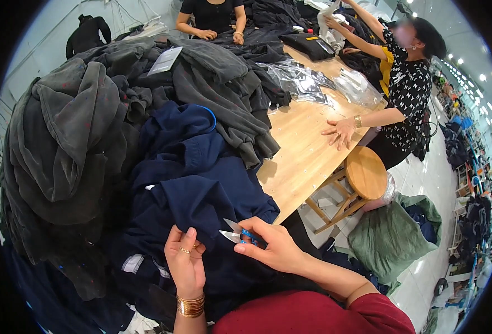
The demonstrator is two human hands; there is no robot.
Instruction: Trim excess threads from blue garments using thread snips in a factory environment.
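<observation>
Over the dark navy cloth garment [201, 189], the right hand [279, 245] grasps blue-handled metal snips [232, 237], blades parted. Nearby, the left hand [188, 261] has its fingers curled; whether they pinch anything, I cannot tell. A slip could nick skin or fabric, as the tips point left toward that hand, long axis roughly sideways.

Bright, cool white light comes from rows of ceiling lamps [482, 77] at the far right, glinting off clear plastic bags [297, 82] and washing the pale surface [293, 136]. The dark grey garments [73, 139] at left lose detail in shadowed folds. Near scissors [232, 237] look crisp; fisheye distortion curves the right-hand shelving [471, 206], small and soft, toward a black rim
</observation>
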